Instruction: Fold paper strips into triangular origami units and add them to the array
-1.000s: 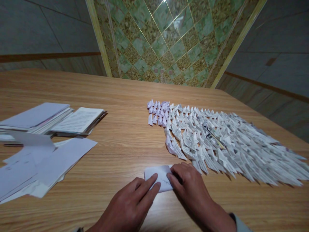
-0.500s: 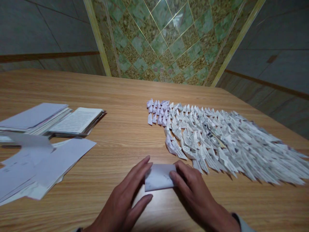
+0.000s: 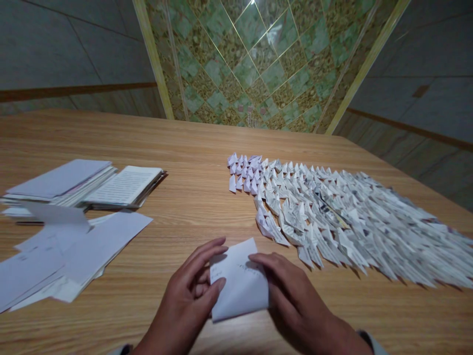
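A small folded sheet of white paper (image 3: 240,281) is lifted off the wooden table (image 3: 192,148), tilted towards me. My left hand (image 3: 185,305) pinches its left edge, thumb on the front and fingers behind. On the right edge, my right hand (image 3: 295,301) holds it with fingers closed over the paper. Just beyond my right hand starts a big spread of folded paper boats (image 3: 332,222), laid in overlapping rows across the right half of the table.
Loose white sheets (image 3: 66,251) lie fanned at the left. Behind them sit stacked papers (image 3: 59,180) and an open booklet with printed text (image 3: 125,185). A patterned green tiled floor (image 3: 254,59) shows beyond the table's far edge.
The paper lay flat under both hands a second ago; now it is raised off the table and opened wider, held by both edges.
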